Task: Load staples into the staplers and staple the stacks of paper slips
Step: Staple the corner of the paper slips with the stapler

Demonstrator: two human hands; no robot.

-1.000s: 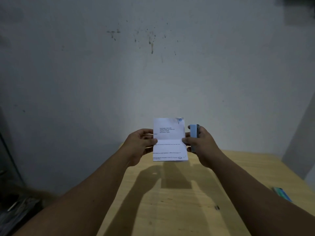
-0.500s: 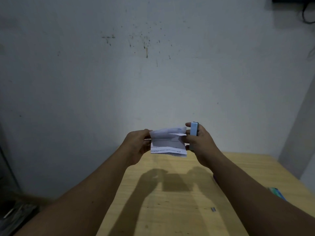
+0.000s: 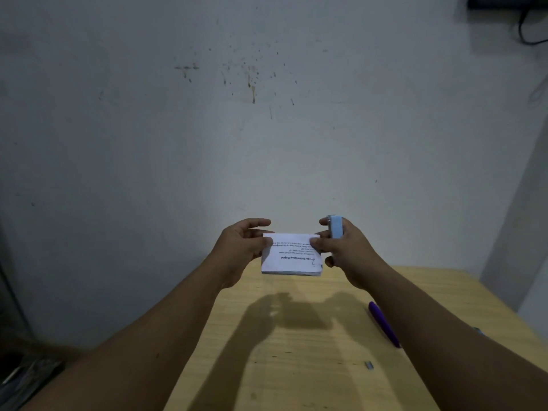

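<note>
both hands (image 3: pixel 243 247) raised | pinching paper stack (image 3: pixel 292 258) | right (image 3: pixel 345 247) grips stapler (image 3: pixel 335 226)

On the wooden table (image 3: pixel 296 381), the wide middle stretch under the raised forearms lies bare, open to a hand from the near edge. To the right of that stretch a purple pen (image 3: pixel 384 323) lies slantwise, and nearer the front edge a small strip of staples (image 3: pixel 369 365) sits. The grey wall (image 3: pixel 267 143) closes the table's far side
</note>
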